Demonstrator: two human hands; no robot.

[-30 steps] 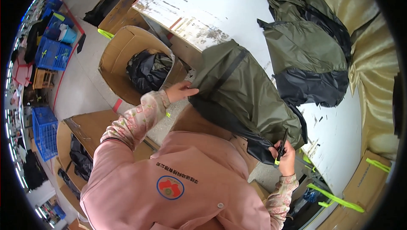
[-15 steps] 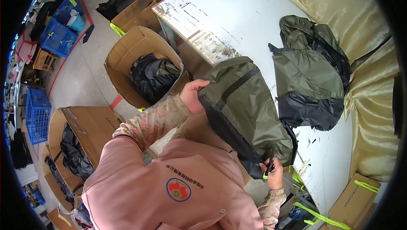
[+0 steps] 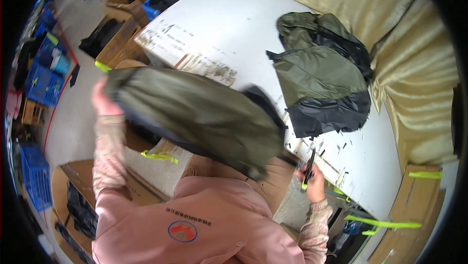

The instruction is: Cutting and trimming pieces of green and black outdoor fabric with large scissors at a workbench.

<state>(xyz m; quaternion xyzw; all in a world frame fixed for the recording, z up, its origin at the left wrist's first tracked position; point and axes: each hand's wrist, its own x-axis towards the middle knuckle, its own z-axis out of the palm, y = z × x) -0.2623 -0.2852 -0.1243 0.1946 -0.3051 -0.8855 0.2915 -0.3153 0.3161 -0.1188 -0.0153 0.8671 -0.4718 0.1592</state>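
Observation:
My left hand (image 3: 101,99), blurred by motion, grips one end of an olive-and-black fabric piece (image 3: 195,113). The thin, shiny cloth stretches out over the table's near edge and partly covers an open carton; its far end hangs loose, apart from my right hand. In my right hand (image 3: 316,186) are small thread snips (image 3: 308,169), dark with a yellow-green part, pointing up and away at the table edge. Beyond them, a heap of similar olive-and-black fabric pieces (image 3: 321,74) lies on the white table (image 3: 234,15).
Dark fabric scraps (image 3: 321,152) are scattered near the table's front edge. Cartons with black fabric (image 3: 80,210) stand at the left, and another carton (image 3: 414,210) at the right, with yellow-green strips (image 3: 385,222). A gold curtain (image 3: 409,74) hangs behind the table. Blue crates (image 3: 36,176) line the far left.
My left hand has swung left with the fabric piece, over the open carton. The piece's other end has come away from my right hand, which still holds the snips.

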